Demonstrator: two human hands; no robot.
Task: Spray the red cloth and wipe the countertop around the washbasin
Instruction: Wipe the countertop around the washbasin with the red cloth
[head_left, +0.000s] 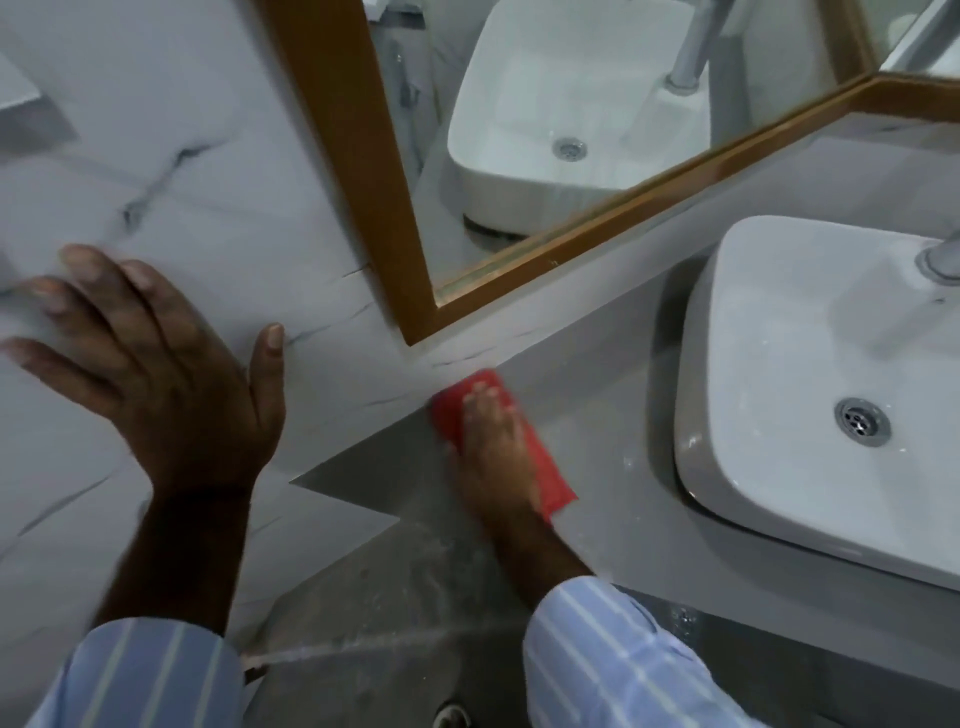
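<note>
My right hand (493, 441) lies flat on the red cloth (550, 478) and presses it onto the grey countertop (613, 431), in the far corner where the counter meets the marbled wall. The white washbasin (769, 322) stands on the counter to the right of the cloth, apart from it. My left hand (156, 364) rests flat against the wall (208, 156) on the left, fingers spread, holding nothing. No spray bottle is in view.
A wood-framed mirror (363, 171) hangs above the counter and reflects the basin. A chrome tap (940, 254) rises at the basin's right edge. The dark floor (374, 623) shows below the counter's front edge.
</note>
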